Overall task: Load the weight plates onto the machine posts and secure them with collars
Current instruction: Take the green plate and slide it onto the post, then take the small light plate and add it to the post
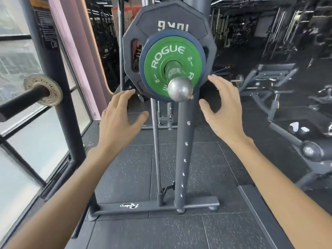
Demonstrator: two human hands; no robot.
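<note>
A steel post (179, 88) with a rounded end points at me from the machine. On it sit a large black 10 kg plate (161, 17), a dark blue plate (143, 69) and, in front, a green 1 kg plate (172, 51). My left hand (118, 115) hovers open below and left of the plates, fingertips close to the black plate's lower edge. My right hand (222, 108) is open on the right, fingertips at the blue plate's rim. Neither hand holds anything. No collar is visible on the post.
A second black post (23, 99) carrying a small grey plate (52, 90) sticks out at the left, by the window. The machine's upright (185, 150) and base foot (154, 206) stand on rubber flooring. Benches (269, 76) and a padded roller (310, 150) are at the right.
</note>
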